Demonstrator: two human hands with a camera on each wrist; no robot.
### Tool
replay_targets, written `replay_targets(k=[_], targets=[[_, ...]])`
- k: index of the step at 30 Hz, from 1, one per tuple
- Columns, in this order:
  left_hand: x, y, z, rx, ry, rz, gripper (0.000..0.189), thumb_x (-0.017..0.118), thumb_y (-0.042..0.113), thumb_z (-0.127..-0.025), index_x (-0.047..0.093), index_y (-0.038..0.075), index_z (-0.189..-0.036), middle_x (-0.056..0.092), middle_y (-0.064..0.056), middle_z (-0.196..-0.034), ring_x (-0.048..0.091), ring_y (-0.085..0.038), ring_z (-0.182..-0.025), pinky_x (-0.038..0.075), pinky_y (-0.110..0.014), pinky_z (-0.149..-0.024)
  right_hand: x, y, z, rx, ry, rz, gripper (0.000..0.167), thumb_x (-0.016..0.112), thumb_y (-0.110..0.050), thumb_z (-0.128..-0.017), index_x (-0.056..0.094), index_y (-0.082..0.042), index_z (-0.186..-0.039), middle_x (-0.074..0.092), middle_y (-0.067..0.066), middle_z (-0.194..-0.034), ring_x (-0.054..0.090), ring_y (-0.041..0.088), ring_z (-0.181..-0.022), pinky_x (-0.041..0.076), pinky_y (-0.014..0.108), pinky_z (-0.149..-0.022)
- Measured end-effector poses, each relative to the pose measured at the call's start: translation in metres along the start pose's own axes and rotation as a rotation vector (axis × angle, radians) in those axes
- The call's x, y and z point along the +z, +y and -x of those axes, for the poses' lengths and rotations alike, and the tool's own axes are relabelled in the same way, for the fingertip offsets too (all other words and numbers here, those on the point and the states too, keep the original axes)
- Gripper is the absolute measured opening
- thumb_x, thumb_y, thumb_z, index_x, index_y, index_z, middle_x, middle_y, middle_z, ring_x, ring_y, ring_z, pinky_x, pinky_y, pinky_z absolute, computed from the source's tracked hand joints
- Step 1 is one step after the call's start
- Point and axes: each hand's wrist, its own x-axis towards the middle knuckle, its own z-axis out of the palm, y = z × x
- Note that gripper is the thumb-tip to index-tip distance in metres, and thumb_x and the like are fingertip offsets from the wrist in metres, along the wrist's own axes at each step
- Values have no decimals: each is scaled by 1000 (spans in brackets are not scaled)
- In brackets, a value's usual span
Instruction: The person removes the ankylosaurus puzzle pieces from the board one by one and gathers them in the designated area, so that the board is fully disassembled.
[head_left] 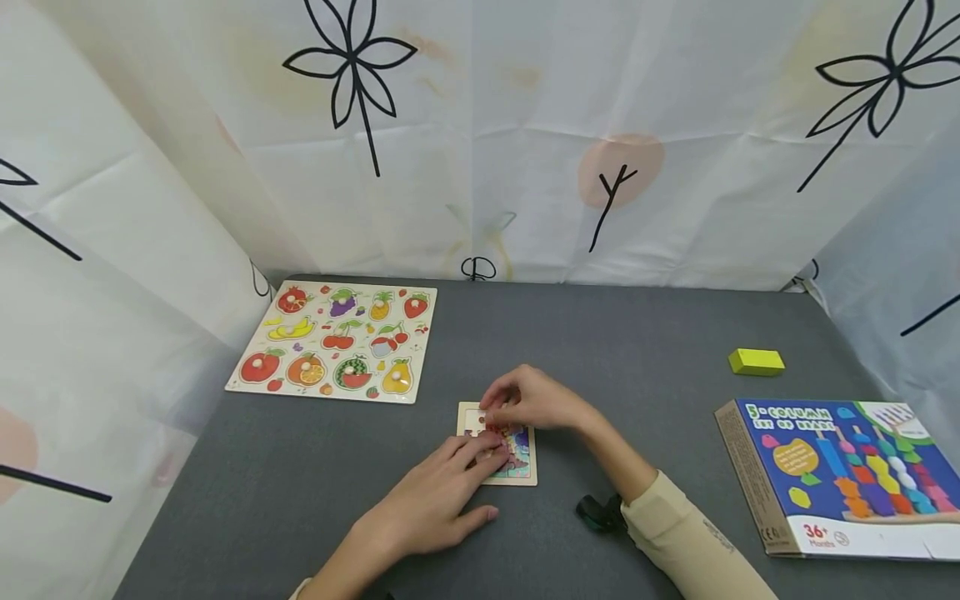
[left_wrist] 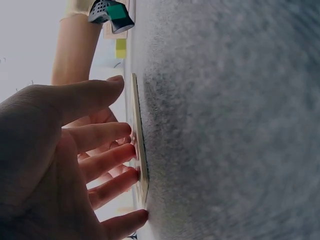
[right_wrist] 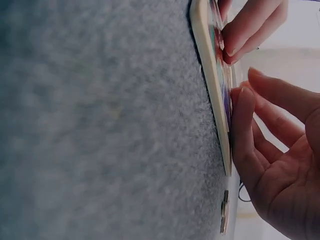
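A small wooden picture puzzle (head_left: pixel 522 468) in a pale frame lies flat on the grey table, its colourful middle partly covered by both hands. My left hand (head_left: pixel 427 504) touches its lower left part with fairly straight, spread fingers; in the left wrist view the fingertips (left_wrist: pixel 131 150) meet the board's face and the thumb stands off. Over the upper part bends my right hand (head_left: pixel 536 398), thumb and forefinger close together at the surface. In the right wrist view its fingertips (right_wrist: pixel 245 95) are right at the board; I cannot tell whether a piece is between them.
A larger fruit peg puzzle (head_left: pixel 360 354) lies at the back left. On the right are a yellow block (head_left: pixel 756 362) and a blue toy box (head_left: pixel 847 475). A black wrist camera (head_left: pixel 598 513) sits by the right sleeve. White patterned cloth (head_left: pixel 540 200) hangs behind the table (head_left: pixel 600 333).
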Motion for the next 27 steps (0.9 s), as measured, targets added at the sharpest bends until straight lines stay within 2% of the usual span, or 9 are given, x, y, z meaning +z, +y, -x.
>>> replay_targets(k=[8,16,19,23,27], targets=[[0,-1,1,-14,8,24,62,72,40,-105,54,22,-161,45,2,-170,49,-21,-145,53,-45,-116,2,-5,-7,40,-6,86,10,77,-8,-98,83,-1,-103,75,9,-76,60,3,-59,50,19,-57],[2,-2,0,-18,7,44,61,71,39,-105,53,23,-161,43,2,-171,49,-20,-143,56,-46,-111,3,-8,-7,63,-18,145,7,77,-5,-97,82,-3,-101,70,3,-73,55,1,-59,47,18,-57],[2,-3,0,-18,5,58,61,71,38,-105,53,23,-162,44,2,-171,49,-21,-143,56,-46,-112,4,-8,-6,60,-10,162,5,78,-6,-97,82,-4,-100,68,2,-76,54,2,-61,48,18,-59],[3,-3,0,-17,2,71,61,71,37,-106,53,22,-162,44,2,-170,49,-22,-144,54,-47,-114,5,-8,-4,50,11,193,4,80,-8,-96,82,-7,-100,73,4,-91,58,3,-70,51,18,-66],[3,-3,-1,-20,-3,77,61,71,37,-106,53,22,-161,45,2,-169,48,-23,-145,52,-47,-117,6,-10,0,39,27,216,6,82,-11,-96,83,-9,-101,76,6,-101,61,4,-72,52,18,-68]])
